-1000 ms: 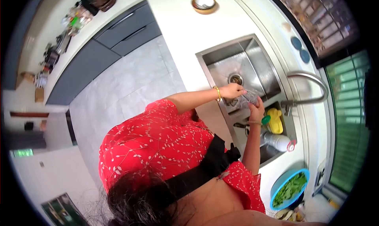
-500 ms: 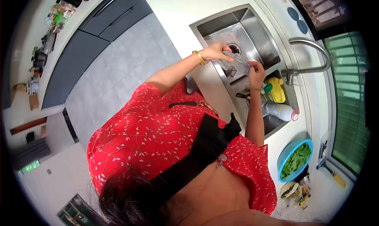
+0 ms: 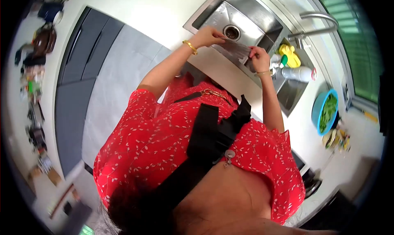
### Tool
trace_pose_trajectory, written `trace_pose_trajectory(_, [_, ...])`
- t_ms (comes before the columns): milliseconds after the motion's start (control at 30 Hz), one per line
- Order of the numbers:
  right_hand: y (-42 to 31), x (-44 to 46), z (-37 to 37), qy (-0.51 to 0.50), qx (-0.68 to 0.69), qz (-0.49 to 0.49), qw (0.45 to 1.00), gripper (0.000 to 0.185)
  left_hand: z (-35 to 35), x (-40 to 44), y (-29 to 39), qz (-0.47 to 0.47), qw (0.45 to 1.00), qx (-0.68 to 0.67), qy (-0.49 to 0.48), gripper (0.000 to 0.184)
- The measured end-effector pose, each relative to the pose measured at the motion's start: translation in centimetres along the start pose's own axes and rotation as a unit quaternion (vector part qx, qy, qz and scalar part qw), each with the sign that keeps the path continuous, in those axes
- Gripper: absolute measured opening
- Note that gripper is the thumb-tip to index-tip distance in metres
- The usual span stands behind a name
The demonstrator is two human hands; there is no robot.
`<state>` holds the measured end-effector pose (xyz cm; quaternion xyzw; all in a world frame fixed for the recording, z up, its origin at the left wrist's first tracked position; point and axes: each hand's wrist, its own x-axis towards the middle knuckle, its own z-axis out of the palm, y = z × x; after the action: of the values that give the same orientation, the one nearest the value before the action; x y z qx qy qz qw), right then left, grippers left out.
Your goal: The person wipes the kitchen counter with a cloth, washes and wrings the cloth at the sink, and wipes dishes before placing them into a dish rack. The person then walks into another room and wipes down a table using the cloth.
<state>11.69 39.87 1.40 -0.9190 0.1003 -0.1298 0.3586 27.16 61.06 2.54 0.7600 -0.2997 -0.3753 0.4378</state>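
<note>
A thin, see-through plastic bag (image 3: 236,51) is stretched between my two hands over the near edge of the steel sink (image 3: 256,24). My left hand (image 3: 208,37), with a gold bracelet at the wrist, pinches the bag's left end close to the drain (image 3: 232,32). Its right end is between the closed fingers of my right hand (image 3: 260,59), beside the divider to the smaller basin. The bag looks flat and slightly blurred; I cannot tell whether anything is inside it.
Right of my right hand are a yellow item (image 3: 289,56), a green-topped bottle (image 3: 283,61) and a white bottle (image 3: 297,74). The faucet (image 3: 322,14) arches behind them. A blue basin (image 3: 315,111) holds leafy greens (image 3: 328,114) on the counter.
The bag, bunched up before, is now spread out flatter between my hands. My view has shifted, and both hands now sit nearer the sink's front edge.
</note>
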Motion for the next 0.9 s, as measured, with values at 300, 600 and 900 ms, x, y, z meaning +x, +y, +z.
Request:
trace_pose_trajectory(300, [-5.9,-1.8,7.2,0.107,0.089,0.202,0.969,0.003,-3.3,-0.5,-1.3,0.084,0.98,-0.15,-0.104,0.026])
trace_pose_trajectory(600, [-5.4,-0.8,12.8,0.081,0.535,0.46,0.704,0.026,1.6,-2.5,-3.0,0.177,0.941,-0.254,-0.137,0.026])
trace_pose_trajectory(900, [-8.2,1.5,13.3,0.013,0.573,0.387,0.722,0.029,-1.6,-3.4,-5.1,0.008,0.955,-0.29,-0.059,0.026])
